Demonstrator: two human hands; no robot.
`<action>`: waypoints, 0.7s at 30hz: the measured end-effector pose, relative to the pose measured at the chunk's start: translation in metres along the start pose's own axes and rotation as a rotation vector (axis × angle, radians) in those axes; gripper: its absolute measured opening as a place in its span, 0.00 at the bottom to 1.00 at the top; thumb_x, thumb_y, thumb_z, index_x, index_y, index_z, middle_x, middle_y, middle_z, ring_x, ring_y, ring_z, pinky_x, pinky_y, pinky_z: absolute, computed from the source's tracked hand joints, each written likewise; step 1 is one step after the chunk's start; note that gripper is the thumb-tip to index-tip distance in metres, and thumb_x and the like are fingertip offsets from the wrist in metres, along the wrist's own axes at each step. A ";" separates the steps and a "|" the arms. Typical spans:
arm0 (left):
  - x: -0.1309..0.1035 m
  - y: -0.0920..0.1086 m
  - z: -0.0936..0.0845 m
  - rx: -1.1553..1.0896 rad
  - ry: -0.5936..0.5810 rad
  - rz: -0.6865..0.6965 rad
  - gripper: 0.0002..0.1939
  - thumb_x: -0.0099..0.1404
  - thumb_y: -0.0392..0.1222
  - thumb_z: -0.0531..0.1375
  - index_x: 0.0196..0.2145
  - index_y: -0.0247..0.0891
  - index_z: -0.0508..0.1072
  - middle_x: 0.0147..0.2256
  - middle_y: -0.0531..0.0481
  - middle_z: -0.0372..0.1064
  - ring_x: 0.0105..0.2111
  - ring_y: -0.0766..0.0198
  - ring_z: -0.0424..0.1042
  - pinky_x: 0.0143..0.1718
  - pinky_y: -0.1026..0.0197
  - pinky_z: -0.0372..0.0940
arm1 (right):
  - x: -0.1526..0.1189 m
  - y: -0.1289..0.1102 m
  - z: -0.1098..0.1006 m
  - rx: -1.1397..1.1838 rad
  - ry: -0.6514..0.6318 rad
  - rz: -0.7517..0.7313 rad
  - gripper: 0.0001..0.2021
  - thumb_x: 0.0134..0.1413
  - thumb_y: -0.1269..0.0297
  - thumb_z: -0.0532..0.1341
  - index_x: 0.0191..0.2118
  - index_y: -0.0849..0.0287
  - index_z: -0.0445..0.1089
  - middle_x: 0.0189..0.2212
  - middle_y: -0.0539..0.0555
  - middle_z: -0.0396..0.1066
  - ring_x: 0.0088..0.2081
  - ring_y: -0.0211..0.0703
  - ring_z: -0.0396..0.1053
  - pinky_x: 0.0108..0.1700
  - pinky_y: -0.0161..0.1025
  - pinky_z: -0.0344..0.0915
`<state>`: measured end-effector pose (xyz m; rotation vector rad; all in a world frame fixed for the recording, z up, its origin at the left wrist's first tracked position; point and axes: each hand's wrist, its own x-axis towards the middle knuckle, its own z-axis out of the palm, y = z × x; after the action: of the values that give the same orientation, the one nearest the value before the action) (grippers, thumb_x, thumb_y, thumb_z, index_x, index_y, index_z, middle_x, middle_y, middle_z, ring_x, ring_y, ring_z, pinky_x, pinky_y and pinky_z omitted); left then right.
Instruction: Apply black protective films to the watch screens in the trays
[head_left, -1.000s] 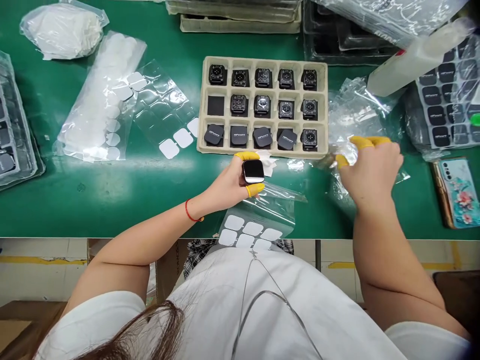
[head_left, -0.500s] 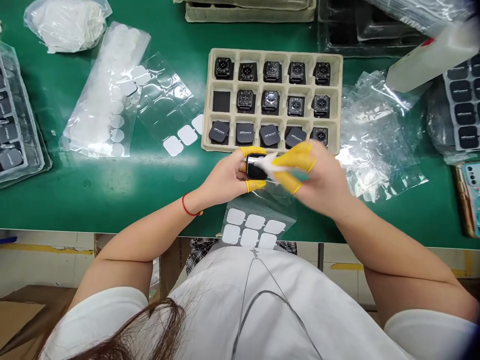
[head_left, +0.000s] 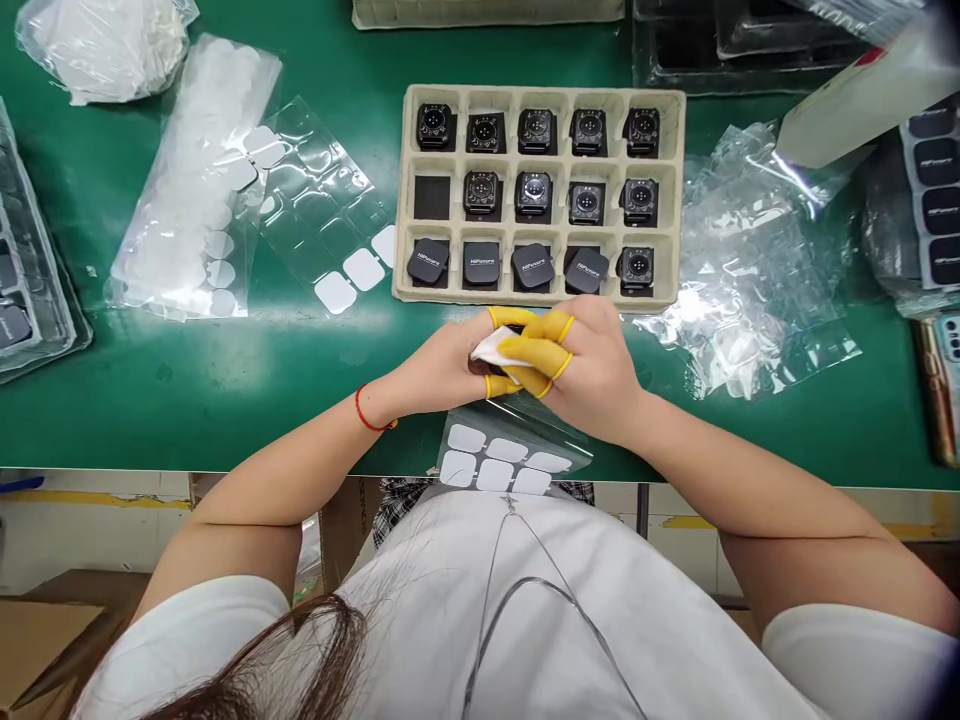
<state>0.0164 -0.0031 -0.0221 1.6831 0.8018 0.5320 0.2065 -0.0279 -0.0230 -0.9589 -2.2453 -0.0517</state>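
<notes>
My left hand (head_left: 469, 355), with yellow finger covers, grips a black watch body that is now mostly hidden under a white cloth (head_left: 495, 347). Pressing that cloth onto it, my right hand (head_left: 585, 365) has its yellow-covered fingers closed on the cloth. Just beyond both hands lies a beige tray (head_left: 538, 300) of compartments. Dark watch bodies (head_left: 536, 130) fill most of its back and middle rows, and one middle-row compartment at the left holds only a black pad (head_left: 432, 198). Black square pieces with lettering (head_left: 481, 263) lie in the front row.
A sheet of white stickers (head_left: 495, 474) lies at the table's near edge. Clear films (head_left: 750, 290) and a white bottle (head_left: 847, 110) are at right. At left are a sticker bag (head_left: 187, 190), a clear sheet (head_left: 322, 200) and a black tray (head_left: 37, 290).
My right hand has moved left with the cloth, which now covers the watch body's dark face. The view has shifted slightly.
</notes>
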 end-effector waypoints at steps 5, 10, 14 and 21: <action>0.000 0.002 0.005 -0.223 -0.015 -0.160 0.23 0.52 0.39 0.69 0.44 0.35 0.67 0.32 0.53 0.67 0.29 0.69 0.67 0.27 0.68 0.64 | -0.002 0.015 0.006 -0.021 -0.120 0.204 0.09 0.65 0.62 0.54 0.42 0.53 0.71 0.36 0.55 0.69 0.40 0.47 0.64 0.44 0.47 0.58; 0.000 0.001 0.005 -0.353 0.010 -0.140 0.29 0.51 0.39 0.71 0.50 0.41 0.67 0.32 0.54 0.66 0.29 0.69 0.68 0.28 0.67 0.68 | 0.002 0.032 -0.007 0.008 -0.186 0.418 0.13 0.63 0.58 0.56 0.49 0.55 0.69 0.40 0.59 0.71 0.45 0.54 0.66 0.49 0.53 0.60; 0.002 0.003 0.000 -0.442 0.169 -0.045 0.31 0.53 0.46 0.71 0.52 0.44 0.66 0.37 0.52 0.70 0.35 0.62 0.75 0.38 0.58 0.74 | 0.007 0.033 -0.026 0.209 -0.428 0.325 0.25 0.59 0.51 0.60 0.59 0.55 0.64 0.50 0.59 0.72 0.47 0.54 0.70 0.46 0.51 0.67; 0.006 0.002 -0.015 -0.628 0.312 0.011 0.32 0.55 0.56 0.68 0.53 0.46 0.62 0.48 0.49 0.72 0.54 0.50 0.72 0.58 0.43 0.66 | 0.017 -0.009 -0.081 -0.036 -0.141 -0.028 0.13 0.58 0.73 0.60 0.49 0.58 0.71 0.46 0.59 0.77 0.48 0.52 0.73 0.48 0.50 0.69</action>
<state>0.0102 0.0107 -0.0167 1.0373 0.7427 0.9588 0.2392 -0.0469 0.0505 -0.9779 -2.3947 -0.0380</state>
